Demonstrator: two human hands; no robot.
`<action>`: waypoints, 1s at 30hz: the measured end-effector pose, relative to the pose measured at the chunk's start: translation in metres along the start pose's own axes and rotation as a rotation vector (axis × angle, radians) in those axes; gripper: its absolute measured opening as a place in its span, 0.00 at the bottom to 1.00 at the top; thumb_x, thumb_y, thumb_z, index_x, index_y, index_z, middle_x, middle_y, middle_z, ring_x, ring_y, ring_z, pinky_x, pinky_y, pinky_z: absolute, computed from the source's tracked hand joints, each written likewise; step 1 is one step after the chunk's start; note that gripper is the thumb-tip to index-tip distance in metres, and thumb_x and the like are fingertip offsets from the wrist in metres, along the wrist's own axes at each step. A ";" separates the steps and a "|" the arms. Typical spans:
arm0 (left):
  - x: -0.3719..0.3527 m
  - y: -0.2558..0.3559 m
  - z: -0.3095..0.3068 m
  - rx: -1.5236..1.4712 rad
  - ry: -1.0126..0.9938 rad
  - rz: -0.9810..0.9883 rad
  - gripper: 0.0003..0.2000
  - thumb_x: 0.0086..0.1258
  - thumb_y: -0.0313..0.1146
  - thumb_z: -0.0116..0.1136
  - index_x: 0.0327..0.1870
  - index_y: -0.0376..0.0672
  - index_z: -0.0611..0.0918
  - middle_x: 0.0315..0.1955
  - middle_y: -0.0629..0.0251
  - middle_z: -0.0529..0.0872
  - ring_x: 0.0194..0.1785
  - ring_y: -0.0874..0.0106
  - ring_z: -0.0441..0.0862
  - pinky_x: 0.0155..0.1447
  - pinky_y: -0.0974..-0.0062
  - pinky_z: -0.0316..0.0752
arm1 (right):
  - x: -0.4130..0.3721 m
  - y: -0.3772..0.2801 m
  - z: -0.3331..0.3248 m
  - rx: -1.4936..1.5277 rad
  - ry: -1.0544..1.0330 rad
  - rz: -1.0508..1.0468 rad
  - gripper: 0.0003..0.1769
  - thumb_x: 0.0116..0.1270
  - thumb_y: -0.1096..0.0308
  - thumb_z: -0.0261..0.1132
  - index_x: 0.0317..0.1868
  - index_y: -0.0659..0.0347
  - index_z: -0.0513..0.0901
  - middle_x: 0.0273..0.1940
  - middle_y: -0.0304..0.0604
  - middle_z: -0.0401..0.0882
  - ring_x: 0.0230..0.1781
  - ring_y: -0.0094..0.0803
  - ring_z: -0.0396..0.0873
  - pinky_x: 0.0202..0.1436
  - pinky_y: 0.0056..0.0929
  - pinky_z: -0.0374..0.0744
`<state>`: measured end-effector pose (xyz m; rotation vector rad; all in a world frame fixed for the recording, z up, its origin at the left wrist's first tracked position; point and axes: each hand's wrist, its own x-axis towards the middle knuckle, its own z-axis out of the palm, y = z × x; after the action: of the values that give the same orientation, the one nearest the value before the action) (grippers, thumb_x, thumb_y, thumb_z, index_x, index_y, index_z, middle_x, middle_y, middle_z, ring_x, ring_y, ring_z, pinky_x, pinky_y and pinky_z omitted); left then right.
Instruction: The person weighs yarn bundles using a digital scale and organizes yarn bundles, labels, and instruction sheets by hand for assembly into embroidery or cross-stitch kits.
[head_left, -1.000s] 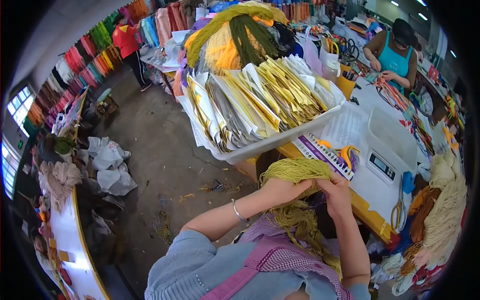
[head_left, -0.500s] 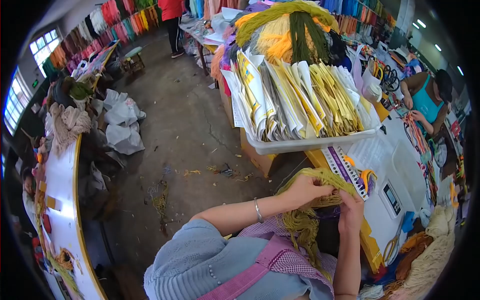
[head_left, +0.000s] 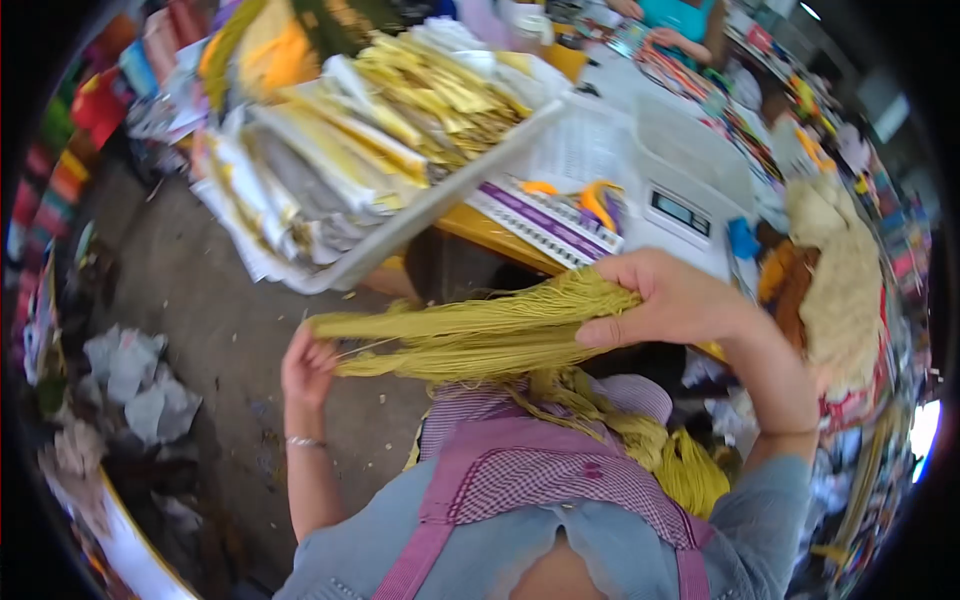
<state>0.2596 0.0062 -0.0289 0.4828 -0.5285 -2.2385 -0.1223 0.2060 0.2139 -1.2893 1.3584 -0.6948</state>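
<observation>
A skein of olive-yellow yarn (head_left: pixel 470 330) stretches level between my two hands in front of the apron (head_left: pixel 540 480). My left hand (head_left: pixel 308 365), with a bracelet at its wrist, is closed around the skein's left end. At the other end my right hand (head_left: pixel 665 300) grips the strands, thumb at the front and fingers partly hidden behind. More yarn of a similar colour lies across my lap, with a brighter yellow-green bundle (head_left: pixel 695 475) hanging at the right.
Beyond my hands stands a white plastic bin (head_left: pixel 450 190) packed with paper envelopes. On the table are a punched colour card (head_left: pixel 545 222), orange-handled scissors (head_left: pixel 600 205), a digital scale (head_left: pixel 680 212) and cream yarn (head_left: pixel 835 290). Across it works a person in teal (head_left: pixel 685 25).
My hands were close together at the bunched yarn; now they are wide apart with the skein drawn out between them. The view has turned toward the right.
</observation>
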 end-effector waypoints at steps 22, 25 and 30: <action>0.023 -0.016 -0.050 0.405 0.369 0.094 0.13 0.65 0.26 0.60 0.23 0.50 0.69 0.13 0.81 0.61 0.14 0.87 0.52 0.17 0.83 0.44 | -0.014 -0.011 -0.132 0.042 0.651 0.046 0.18 0.70 0.55 0.64 0.26 0.53 0.70 0.15 0.21 0.53 0.12 0.11 0.45 0.16 0.18 0.45; 0.022 -0.010 -0.043 0.422 0.446 0.119 0.11 0.65 0.26 0.59 0.25 0.49 0.71 0.14 0.82 0.61 0.14 0.87 0.52 0.17 0.83 0.44 | -0.021 0.006 -0.126 0.095 0.628 0.073 0.17 0.70 0.56 0.65 0.26 0.53 0.70 0.15 0.21 0.54 0.12 0.12 0.47 0.16 0.18 0.46; -0.006 -0.039 0.118 0.532 0.044 0.068 0.10 0.74 0.35 0.52 0.44 0.38 0.79 0.30 0.68 0.80 0.28 0.79 0.74 0.33 0.80 0.70 | -0.005 0.022 -0.044 0.074 0.732 -0.077 0.14 0.72 0.55 0.61 0.37 0.57 0.77 0.24 0.30 0.74 0.22 0.18 0.72 0.28 0.19 0.72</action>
<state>0.1816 0.0603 0.0511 0.7646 -1.1080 -2.0035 -0.1715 0.2050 0.2059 -1.0664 1.8387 -1.3423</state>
